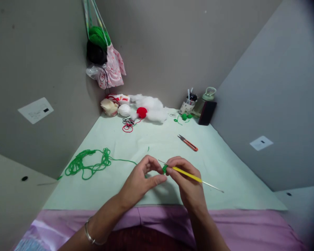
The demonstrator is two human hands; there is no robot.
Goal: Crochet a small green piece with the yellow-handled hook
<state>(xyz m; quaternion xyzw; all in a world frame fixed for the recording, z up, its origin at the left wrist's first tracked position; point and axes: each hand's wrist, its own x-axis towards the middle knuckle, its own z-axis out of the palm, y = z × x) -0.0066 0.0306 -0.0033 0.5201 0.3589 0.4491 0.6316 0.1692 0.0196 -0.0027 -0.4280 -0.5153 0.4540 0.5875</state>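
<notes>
A small green crochet piece (164,169) sits between the fingertips of both hands above the table's near part. My right hand (189,181) is closed around a crochet hook (186,173) with a yellow handle; its thin metal tip points left over the piece. My left hand (143,176) has its thumb and fingers curved around the piece's left side, pinching its edge. Green yarn (124,160) runs from behind the left hand to a loose tangle of green yarn (87,164) on the left of the table.
Orange-handled thread snips (187,143) lie beyond the right hand. Along the back are white stuffing (150,106), a red yarn ball (141,112), small green pieces (184,117), a pen cup (187,106), a green bottle (202,101) and a dark phone (207,113). A pink bag (112,68) hangs at the back left.
</notes>
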